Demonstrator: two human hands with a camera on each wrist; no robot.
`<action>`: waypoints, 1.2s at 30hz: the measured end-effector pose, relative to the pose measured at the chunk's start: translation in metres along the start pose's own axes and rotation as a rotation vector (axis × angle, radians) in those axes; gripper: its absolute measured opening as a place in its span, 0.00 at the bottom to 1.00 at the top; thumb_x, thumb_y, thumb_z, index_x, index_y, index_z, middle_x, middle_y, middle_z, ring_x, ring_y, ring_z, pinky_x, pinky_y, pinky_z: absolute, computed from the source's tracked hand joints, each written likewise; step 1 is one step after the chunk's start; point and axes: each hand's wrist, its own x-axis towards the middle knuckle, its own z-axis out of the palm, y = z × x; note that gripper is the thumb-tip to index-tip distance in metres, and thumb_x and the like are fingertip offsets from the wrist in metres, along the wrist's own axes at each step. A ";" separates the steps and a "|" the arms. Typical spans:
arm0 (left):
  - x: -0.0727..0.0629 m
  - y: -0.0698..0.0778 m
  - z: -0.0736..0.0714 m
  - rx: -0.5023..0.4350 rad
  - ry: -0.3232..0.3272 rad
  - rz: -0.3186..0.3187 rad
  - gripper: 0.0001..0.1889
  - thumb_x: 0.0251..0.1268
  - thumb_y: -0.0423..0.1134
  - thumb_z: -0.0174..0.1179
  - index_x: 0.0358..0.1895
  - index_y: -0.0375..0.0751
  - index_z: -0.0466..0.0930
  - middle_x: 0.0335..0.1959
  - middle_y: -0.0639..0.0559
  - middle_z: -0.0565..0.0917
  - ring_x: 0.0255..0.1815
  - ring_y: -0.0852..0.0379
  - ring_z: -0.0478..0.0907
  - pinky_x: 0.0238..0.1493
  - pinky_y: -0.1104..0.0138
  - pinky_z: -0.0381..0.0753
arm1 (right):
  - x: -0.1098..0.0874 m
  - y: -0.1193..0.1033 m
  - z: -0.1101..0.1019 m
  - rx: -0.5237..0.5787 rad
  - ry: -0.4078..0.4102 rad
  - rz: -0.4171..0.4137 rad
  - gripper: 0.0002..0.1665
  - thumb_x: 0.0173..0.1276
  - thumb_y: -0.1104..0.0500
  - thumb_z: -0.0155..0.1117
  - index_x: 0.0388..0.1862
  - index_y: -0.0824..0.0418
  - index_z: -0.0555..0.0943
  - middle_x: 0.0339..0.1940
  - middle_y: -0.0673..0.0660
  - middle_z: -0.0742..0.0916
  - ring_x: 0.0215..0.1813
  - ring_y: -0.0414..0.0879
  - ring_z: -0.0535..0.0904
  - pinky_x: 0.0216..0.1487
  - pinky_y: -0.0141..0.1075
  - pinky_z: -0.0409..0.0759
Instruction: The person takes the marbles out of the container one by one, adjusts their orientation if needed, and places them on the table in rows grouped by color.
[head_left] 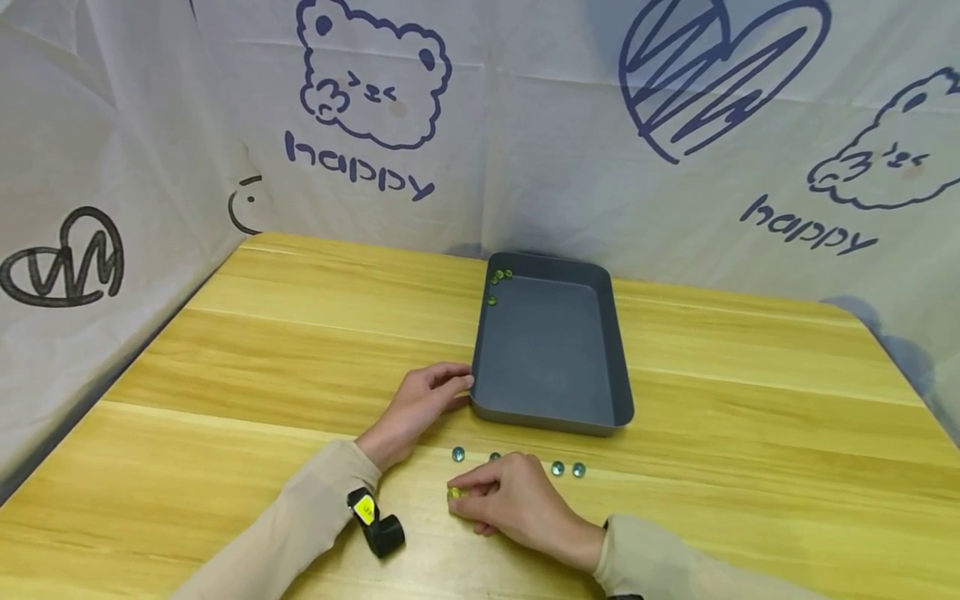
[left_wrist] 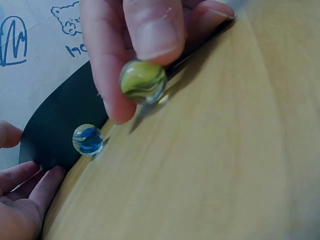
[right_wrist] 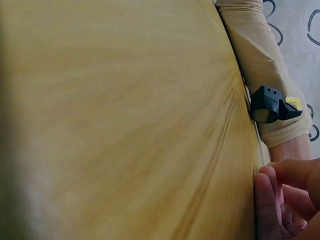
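My right hand (head_left: 525, 504) pinches a yellow glass marble (left_wrist: 143, 81) between thumb and fingertip, close above the wooden table. Several blue glass marbles (head_left: 579, 470) lie in a loose row on the wood, one partly hidden behind the right hand. Ahead of the row stands a dark grey rectangular tray (head_left: 551, 358). The fingertips of my left hand (head_left: 405, 408) touch the tray's left side near its front corner. Inside the tray, several yellow-green marbles (head_left: 499, 274) sit along the left wall, mostly in the far corner. The right wrist view does not show the pinched marble.
The wooden table (head_left: 225, 367) reaches back to white cloth walls (head_left: 525, 192) with drawn bears and hearts. A small black camera (head_left: 386, 535) is strapped to the left wrist, over a beige sleeve (head_left: 300, 508).
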 end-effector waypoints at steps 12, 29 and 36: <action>0.000 0.000 0.001 -0.011 0.000 0.009 0.18 0.71 0.32 0.54 0.58 0.25 0.74 0.56 0.35 0.77 0.57 0.44 0.76 0.55 0.62 0.81 | -0.001 0.001 0.002 -0.028 0.011 -0.014 0.10 0.58 0.61 0.73 0.40 0.62 0.89 0.18 0.48 0.83 0.17 0.38 0.77 0.19 0.27 0.78; 0.000 0.001 0.001 -0.005 0.002 0.003 0.17 0.71 0.32 0.54 0.58 0.26 0.75 0.56 0.36 0.78 0.56 0.45 0.76 0.54 0.62 0.82 | -0.002 0.000 0.001 -0.072 0.007 -0.046 0.11 0.59 0.62 0.71 0.41 0.63 0.88 0.17 0.47 0.82 0.18 0.37 0.75 0.23 0.26 0.77; -0.001 0.001 0.001 -0.009 0.012 0.000 0.17 0.71 0.32 0.54 0.58 0.26 0.75 0.55 0.38 0.78 0.56 0.46 0.77 0.54 0.63 0.82 | -0.002 0.002 0.001 -0.085 0.006 -0.054 0.12 0.59 0.61 0.71 0.42 0.63 0.88 0.17 0.46 0.83 0.18 0.37 0.75 0.25 0.26 0.78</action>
